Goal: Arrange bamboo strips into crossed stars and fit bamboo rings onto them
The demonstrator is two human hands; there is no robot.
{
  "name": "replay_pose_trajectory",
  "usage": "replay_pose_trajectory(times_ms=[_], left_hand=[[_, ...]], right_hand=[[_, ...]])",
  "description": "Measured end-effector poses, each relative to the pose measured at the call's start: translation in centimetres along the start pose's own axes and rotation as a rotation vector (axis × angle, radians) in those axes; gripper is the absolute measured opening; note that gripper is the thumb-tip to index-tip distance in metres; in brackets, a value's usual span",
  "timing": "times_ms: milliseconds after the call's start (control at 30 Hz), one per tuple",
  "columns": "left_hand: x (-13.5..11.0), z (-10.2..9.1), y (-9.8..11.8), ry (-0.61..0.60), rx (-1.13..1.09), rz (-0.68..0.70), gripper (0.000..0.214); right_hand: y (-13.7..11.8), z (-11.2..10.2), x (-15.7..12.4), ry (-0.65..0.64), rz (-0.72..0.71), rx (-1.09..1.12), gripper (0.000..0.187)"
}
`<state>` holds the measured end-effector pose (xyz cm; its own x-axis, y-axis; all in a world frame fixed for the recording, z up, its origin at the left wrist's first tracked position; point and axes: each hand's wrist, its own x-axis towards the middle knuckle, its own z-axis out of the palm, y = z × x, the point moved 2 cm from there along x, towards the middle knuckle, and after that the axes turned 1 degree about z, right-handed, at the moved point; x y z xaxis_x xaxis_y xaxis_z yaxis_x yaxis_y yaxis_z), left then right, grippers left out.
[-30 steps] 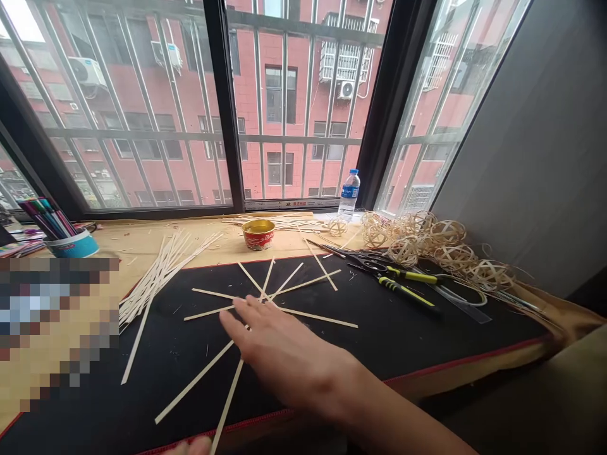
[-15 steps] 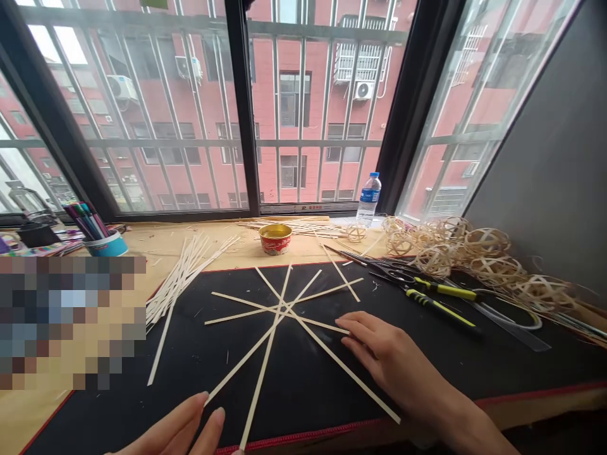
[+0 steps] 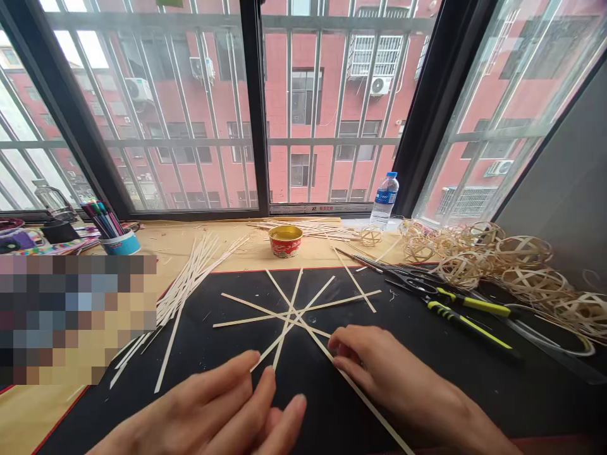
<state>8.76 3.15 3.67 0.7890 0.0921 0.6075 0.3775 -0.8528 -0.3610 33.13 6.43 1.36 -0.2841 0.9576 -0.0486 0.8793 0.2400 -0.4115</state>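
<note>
Several pale, flat bamboo strips (image 3: 294, 316) cross one another in a star on a black mat. My left hand (image 3: 203, 404) is over the near ends of two strips, its fingers apart and the fingertips at those strips. Its palm side is hidden. To the right, my right hand (image 3: 379, 363) has thumb and fingers closed at the end of one strip (image 3: 318, 332). Another strip (image 3: 360, 395) of the star runs beneath that hand's fingertips toward the front edge.
A heap of loose strips (image 3: 190, 278) lies left. Behind the star stand a red-and-gold bowl (image 3: 285, 243) and a water bottle (image 3: 384, 199). At right are yellow-and-black pliers (image 3: 467, 325) and woven bamboo balls (image 3: 526, 253). A cup of pens (image 3: 119, 242) stands back left.
My left hand has moved forward and right along the strips, covering their near ends. My right hand has shifted slightly left, staying at the strip's end. The view has turned slightly left.
</note>
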Motion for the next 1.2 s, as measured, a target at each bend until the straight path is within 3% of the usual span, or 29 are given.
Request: replay_pose_trajectory(times_ms=[67, 133, 233, 300, 467, 700, 967, 1200], left_hand=[[2.2, 0.8, -1.7, 0.010, 0.001, 0.011, 0.041], [3.9, 2.0, -3.8, -0.032, -0.055, 0.052, 0.036], [5.1, 3.7, -7.2, -0.032, -0.055, -0.138, 0.023], [4.9, 4.8, -8.7, -0.035, -0.102, -0.246, 0.021], [2.7, 6.4, -9.6, 0.013, -0.164, -0.462, 0.018], [1.8, 7.6, -9.2, 0.037, -0.145, -0.447, 0.019], [1.1, 8.4, -10.1, 0.022, -0.140, -0.447, 0.021], [0.9, 8.7, -9.8, -0.015, -0.143, -0.411, 0.024]], right_hand=[[1.3, -2.6, 1.9, 0.053, 0.033, -0.058, 0.011], [3.3, -5.7, 4.2, 0.226, 0.157, -0.132, 0.015], [6.6, -8.4, 7.9, 0.306, 0.382, -0.208, 0.020], [8.3, -8.2, 10.0, 0.247, 0.469, -0.216, 0.017], [10.8, -4.6, 12.8, 0.104, 0.605, -0.247, 0.033], [11.4, -3.2, 13.4, 0.014, 0.650, -0.272, 0.030], [11.1, -5.1, 11.9, 0.224, 0.599, -0.202, 0.021], [11.2, -6.9, 11.5, 0.443, 0.543, -0.109, 0.032]])
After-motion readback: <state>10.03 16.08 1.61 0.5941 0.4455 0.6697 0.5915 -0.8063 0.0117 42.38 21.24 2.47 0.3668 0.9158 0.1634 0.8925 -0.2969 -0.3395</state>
